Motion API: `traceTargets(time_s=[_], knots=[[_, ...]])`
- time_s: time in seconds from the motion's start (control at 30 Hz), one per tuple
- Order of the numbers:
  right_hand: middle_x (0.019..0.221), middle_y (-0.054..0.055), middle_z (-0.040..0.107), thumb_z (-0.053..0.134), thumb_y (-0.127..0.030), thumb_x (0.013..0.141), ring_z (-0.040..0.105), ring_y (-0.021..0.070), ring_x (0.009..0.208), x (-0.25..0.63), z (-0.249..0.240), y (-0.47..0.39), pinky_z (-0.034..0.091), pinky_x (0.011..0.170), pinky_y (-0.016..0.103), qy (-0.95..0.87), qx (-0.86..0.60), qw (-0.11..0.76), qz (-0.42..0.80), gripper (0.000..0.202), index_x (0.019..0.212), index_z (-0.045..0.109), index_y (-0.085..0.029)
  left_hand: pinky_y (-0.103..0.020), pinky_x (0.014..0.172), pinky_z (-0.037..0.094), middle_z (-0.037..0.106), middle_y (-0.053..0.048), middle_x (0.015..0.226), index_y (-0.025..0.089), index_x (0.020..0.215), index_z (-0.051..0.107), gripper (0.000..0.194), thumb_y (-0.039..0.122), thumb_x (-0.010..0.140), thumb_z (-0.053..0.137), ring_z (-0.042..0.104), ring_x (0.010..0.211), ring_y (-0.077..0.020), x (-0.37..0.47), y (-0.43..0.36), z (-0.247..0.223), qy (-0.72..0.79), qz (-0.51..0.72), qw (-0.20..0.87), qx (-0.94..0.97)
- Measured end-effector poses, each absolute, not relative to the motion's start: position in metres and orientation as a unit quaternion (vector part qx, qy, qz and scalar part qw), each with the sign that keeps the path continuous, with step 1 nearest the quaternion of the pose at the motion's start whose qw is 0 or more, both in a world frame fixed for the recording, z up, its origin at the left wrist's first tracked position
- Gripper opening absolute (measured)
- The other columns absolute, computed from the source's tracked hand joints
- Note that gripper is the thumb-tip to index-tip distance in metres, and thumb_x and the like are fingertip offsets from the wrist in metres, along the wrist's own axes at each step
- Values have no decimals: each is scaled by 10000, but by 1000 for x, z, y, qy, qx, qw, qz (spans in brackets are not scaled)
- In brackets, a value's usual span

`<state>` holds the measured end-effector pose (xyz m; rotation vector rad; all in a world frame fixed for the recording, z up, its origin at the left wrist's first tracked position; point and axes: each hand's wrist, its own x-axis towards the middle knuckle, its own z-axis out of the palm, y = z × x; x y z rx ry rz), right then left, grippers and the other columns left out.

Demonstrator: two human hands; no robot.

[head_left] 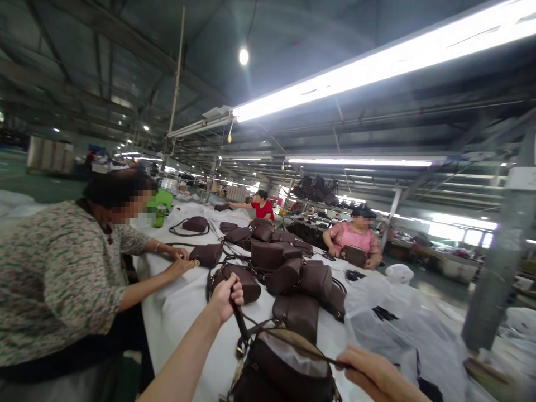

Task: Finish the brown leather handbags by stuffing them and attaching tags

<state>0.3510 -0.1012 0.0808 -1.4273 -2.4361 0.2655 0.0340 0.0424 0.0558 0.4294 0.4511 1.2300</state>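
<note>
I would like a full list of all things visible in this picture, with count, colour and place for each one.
open bag: one, dark brown, nearest the camera, between the two hands
strap: one, dark brown, runs from the open bag up into the left hand
bags in pile: many, exact count unclear, dark brown, middle of the table
table cover: one, white, over the long table
plastic wraps: several, clear, right part of the table
bottle: one, green, far left of the table
co-workers: three seated, patterned, red and pink tops
tube lamps: several, white, overhead
left hand: one, closed on the strap
right hand: one, at the open bag's edge, pinching a thin strap
</note>
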Motion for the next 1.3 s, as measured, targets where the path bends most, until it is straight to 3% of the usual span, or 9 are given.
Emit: traceTargets(time_s=[0.1,0.17,0.33,0.47,0.63,0.77,1.03,1.17,1.3], knots=[[801,30,641,344,-341,984,634,174,742,342,96,-81,422,658,264,-832,-533,148,-51,322,805,585,-223,-157,351,170,575,12,571,123,790,557,150,229,878,617,338,333,-32,51,26,72,220,484,785,317],[803,27,636,359,-334,989,632,171,729,321,115,-66,375,603,258,-811,-546,149,-147,305,818,582,-215,-180,360,192,674,-70,714,94,878,610,221,282,807,702,388,362,-40,68,12,85,220,420,773,422],[806,9,660,441,-296,971,642,144,722,267,156,-38,265,516,257,-814,-503,130,-260,249,815,622,-226,-189,383,177,602,10,649,114,953,647,460,462,676,762,324,391,-26,98,-14,99,223,330,699,594],[837,-3,689,507,-339,952,660,150,763,277,159,-30,300,544,248,-807,-523,124,-245,194,847,636,-238,-192,366,139,399,86,454,134,677,590,320,381,618,784,268,365,-35,86,-9,86,280,366,666,587],[876,25,686,433,-232,979,670,170,788,301,138,-27,343,568,241,-763,-580,131,-253,190,897,604,-211,-199,509,445,679,-73,764,132,740,587,313,393,721,759,619,647,-137,73,6,67,242,552,682,414],[851,6,698,451,-189,964,679,159,738,270,110,-29,337,533,233,-804,-537,114,-228,153,919,594,-220,-295,740,532,711,-134,950,122,853,621,277,326,745,773,674,903,-226,101,3,57,185,569,735,319],[978,35,691,444,-147,943,672,156,824,229,98,-30,398,600,230,-831,-522,113,-158,190,996,616,-212,-302,654,523,657,-58,644,105,771,623,279,283,691,821,662,672,-215,124,-3,49,183,557,758,285],[921,66,710,441,-185,940,667,179,837,243,98,-36,407,640,238,-823,-550,128,-64,175,983,610,-181,-274,605,521,628,-39,627,110,766,578,113,143,833,663,627,588,-161,108,5,57,200,562,760,259],[762,21,674,379,-205,945,620,139,710,289,96,-48,419,644,228,-824,-540,168,36,248,809,586,-188,-189,547,490,488,55,519,163,689,443,276,136,964,434,496,436,-57,71,22,69,204,599,736,240]])
